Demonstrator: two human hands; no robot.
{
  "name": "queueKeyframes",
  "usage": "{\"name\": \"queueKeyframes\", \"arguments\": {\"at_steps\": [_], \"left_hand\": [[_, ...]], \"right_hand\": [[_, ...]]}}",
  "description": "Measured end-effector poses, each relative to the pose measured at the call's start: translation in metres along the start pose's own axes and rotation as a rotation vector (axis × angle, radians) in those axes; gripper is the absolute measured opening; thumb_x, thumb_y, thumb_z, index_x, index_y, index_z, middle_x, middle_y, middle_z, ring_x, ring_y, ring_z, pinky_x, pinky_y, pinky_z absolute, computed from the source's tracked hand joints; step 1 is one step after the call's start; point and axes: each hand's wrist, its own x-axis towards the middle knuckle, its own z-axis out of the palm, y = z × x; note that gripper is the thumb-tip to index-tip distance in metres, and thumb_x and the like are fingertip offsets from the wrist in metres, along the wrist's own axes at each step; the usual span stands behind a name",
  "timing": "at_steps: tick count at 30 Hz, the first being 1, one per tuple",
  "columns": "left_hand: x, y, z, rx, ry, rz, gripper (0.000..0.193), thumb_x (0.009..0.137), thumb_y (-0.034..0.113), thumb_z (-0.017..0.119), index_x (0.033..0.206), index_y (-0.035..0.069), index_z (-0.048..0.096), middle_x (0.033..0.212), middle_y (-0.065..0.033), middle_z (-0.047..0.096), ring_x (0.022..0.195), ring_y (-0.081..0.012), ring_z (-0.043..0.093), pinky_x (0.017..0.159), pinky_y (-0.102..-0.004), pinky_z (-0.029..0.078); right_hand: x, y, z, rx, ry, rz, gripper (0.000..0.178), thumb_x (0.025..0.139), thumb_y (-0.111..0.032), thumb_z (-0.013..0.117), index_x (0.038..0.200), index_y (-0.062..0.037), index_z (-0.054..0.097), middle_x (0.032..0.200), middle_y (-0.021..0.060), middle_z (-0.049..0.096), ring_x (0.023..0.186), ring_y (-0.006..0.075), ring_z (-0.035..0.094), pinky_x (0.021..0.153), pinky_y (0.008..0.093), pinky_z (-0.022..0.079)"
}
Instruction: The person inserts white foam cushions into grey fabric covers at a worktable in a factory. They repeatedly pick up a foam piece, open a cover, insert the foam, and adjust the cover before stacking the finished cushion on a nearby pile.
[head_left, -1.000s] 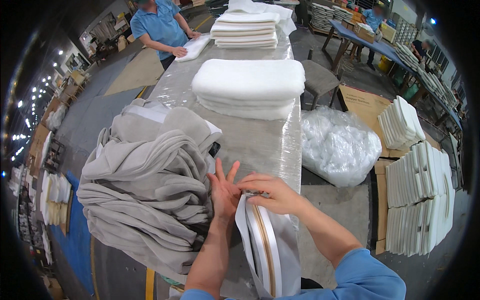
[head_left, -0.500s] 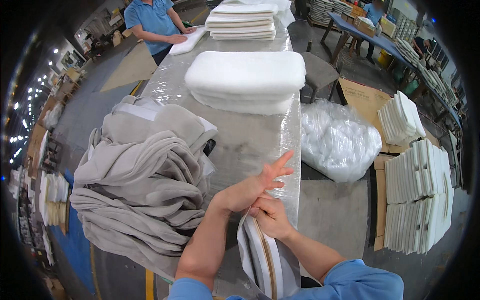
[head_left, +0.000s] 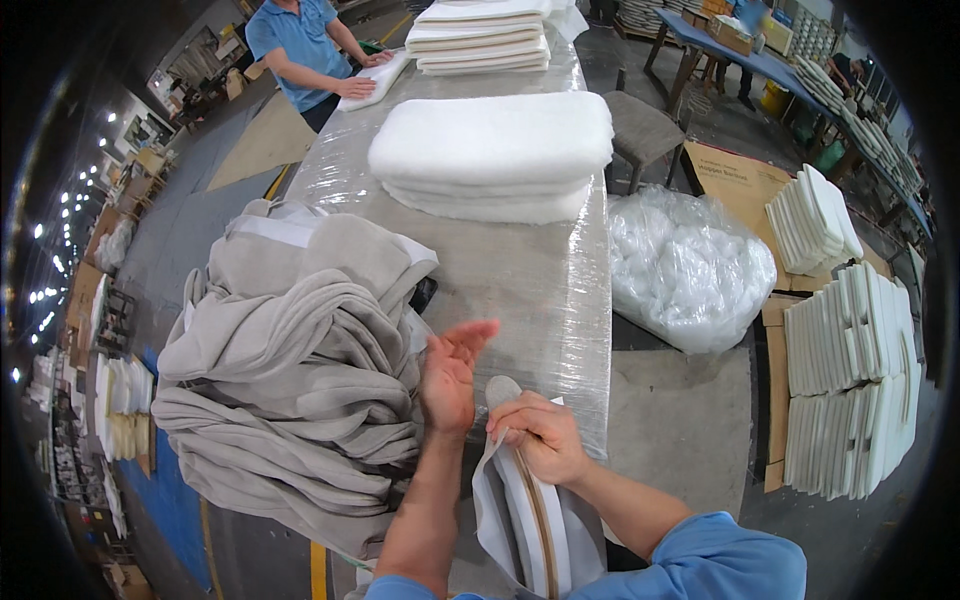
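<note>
At the table's near end stands a white padded cushion insert (head_left: 535, 510) with a tan line along its edge. Light grey cover fabric (head_left: 489, 490) wraps its sides. My right hand (head_left: 540, 432) is closed on the upper end of the cover, and a rounded grey fabric corner (head_left: 502, 390) pokes out above the fist. Just left of it, my left hand (head_left: 452, 385) is raised, fingers stretched, palm turned toward the right hand, holding nothing. A large heap of grey fabric covers (head_left: 290, 350) lies beside my left forearm.
Folded white wadding (head_left: 490, 150) lies ahead on the plastic-wrapped table (head_left: 480, 270). Farther back are stacked white pads (head_left: 475, 40) and a co-worker (head_left: 310, 50) with both hands on a white pad. Right of the table are a bulging clear plastic bag (head_left: 690, 270), a chair (head_left: 645, 135) and piled pads (head_left: 850, 380).
My left hand has drawn back to the left, away from my right hand, and turned its fingers upward. The rounded grey corner now shows above my right hand, which keeps its grip.
</note>
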Motion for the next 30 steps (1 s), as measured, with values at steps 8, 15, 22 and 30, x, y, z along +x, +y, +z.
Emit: {"name": "queueKeyframes", "arguments": {"at_steps": [8,15,22,30], "left_hand": [[-0.032,-0.089,-0.064,-0.12,0.015,-0.692,0.072,0.108,0.066,0.037,0.103,0.002,0.07,0.099,-0.0144,0.073,0.085,-0.0209,0.067,0.077,-0.0339,0.054],[-0.028,-0.084,-0.042,0.165,0.117,-0.401,0.069,0.11,0.056,0.036,0.078,0.004,0.066,0.066,-0.005,0.062,0.064,-0.0165,0.058,0.064,-0.0297,0.047],[-0.023,-0.029,0.008,0.427,-0.076,-0.03,0.066,0.113,0.044,0.032,0.071,0.002,0.061,0.064,-0.004,0.057,0.059,-0.0143,0.051,0.059,-0.0299,0.041],[-0.033,0.001,0.033,0.572,-0.128,0.025,0.057,0.114,0.038,0.034,0.083,0.0,0.063,0.079,-0.0071,0.063,0.072,-0.0158,0.056,0.069,-0.0297,0.045]], "right_hand": [[0.0,-0.003,-0.002,0.012,-0.008,-0.08,0.004,0.091,-0.003,0.071,0.09,-0.0046,0.074,0.102,0.0065,0.076,0.084,0.0226,0.065,0.081,0.0353,0.053],[-0.005,-0.006,-0.002,0.026,-0.022,-0.116,0.005,0.092,-0.007,0.07,0.089,-0.006,0.074,0.101,0.0064,0.076,0.08,0.0211,0.064,0.076,0.0339,0.051],[-0.007,-0.006,-0.007,0.036,-0.007,-0.12,0.01,0.095,-0.011,0.069,0.089,-0.0056,0.074,0.1,0.0071,0.076,0.079,0.0223,0.065,0.074,0.0347,0.051],[-0.007,-0.006,-0.01,0.02,-0.01,-0.073,0.009,0.094,-0.011,0.069,0.09,-0.0038,0.074,0.101,0.0097,0.076,0.091,0.0256,0.069,0.089,0.0394,0.053]]}}
